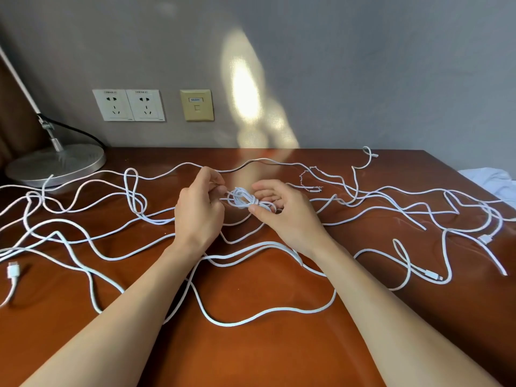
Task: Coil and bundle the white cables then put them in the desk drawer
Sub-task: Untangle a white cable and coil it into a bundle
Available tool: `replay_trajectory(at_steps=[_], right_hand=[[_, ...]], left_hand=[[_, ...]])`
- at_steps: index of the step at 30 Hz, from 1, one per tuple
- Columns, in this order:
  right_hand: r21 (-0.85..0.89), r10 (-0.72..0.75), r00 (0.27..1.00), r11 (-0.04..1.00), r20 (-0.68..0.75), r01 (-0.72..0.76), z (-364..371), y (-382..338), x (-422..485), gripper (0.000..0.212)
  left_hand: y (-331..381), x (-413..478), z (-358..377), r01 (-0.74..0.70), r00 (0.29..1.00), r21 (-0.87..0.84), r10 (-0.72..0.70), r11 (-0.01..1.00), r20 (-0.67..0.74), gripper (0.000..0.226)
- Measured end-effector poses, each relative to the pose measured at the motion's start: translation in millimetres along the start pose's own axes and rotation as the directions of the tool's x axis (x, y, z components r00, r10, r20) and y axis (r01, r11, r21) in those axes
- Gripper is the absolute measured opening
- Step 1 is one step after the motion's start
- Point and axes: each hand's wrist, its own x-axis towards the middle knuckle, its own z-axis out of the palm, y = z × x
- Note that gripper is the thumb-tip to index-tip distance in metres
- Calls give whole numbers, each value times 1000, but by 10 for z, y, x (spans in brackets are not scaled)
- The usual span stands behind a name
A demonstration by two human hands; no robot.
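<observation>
White cables [268, 311], several, loose: spread in overlapping loops and curves across nearly the full width of the desk [279, 353]. They lie flat on the surface and cross one another in many places.

Coil [243, 199], one, small, white: a few tight turns of cable, at the centre of the desk between the two hands.

Left hand [199, 210]: back turned toward the camera. Its fingers [213, 177] are curled and pinch a strand of cable just left of the coil.

Right hand [284, 216]: palm turned leftward. Thumb and curled fingers grip the right side of the coil.

Connectors, three visible, all white:
- wide plug [13, 270] on the desk at far left
- slim plug [431, 275] at lower right
- third plug [485, 239] near the right edge

Twisted tie [307, 177], one: thin and speckled, lying on the desk behind the right hand, among the cables.

Desk surface: reddish-brown, glossy, set against a grey wall.

Lamp base [55, 163], one: round, silver metal, at the rear left corner. A pale arm rises up and to the left, and a black cord is attached. One cable end lies against its front rim.

Wall fittings: two white sockets [128, 105] side by side, with a beige data plate [197, 105] just to their right.

White cloth [491, 180], one, crumpled: beyond the right edge of the desk.
</observation>
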Motion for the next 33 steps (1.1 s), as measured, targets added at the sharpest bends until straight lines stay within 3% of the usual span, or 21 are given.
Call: replay_trajectory(at_steps=[5, 10, 13, 17, 23, 33], right_hand=[[26, -7, 998, 1000, -60, 9, -6, -3, 31, 29], [25, -4, 995, 1000, -102, 6, -92, 21, 16, 27], [36, -7, 994, 999, -109, 11, -107, 44, -6, 27], [14, 11, 998, 1000, -65, -10, -41, 119, -26, 26], [-59, 6, 999, 998, -46, -9, -12, 204, -4, 27], [-103, 34, 997, 994, -71, -41, -136, 72, -33, 28]], left_hand=[[6, 3, 34, 40, 999, -58, -41, 998, -15, 39], [5, -15, 74, -233, 964, -24, 234, 972, 128, 49], [2, -65, 85, -284, 942, -65, 291, 957, 168, 37], [-77, -113, 94, -246, 934, -63, 254, 967, 252, 29], [-110, -106, 62, -257, 927, -55, 262, 965, 268, 28], [126, -78, 50, -91, 984, -116, 107, 989, 142, 12]])
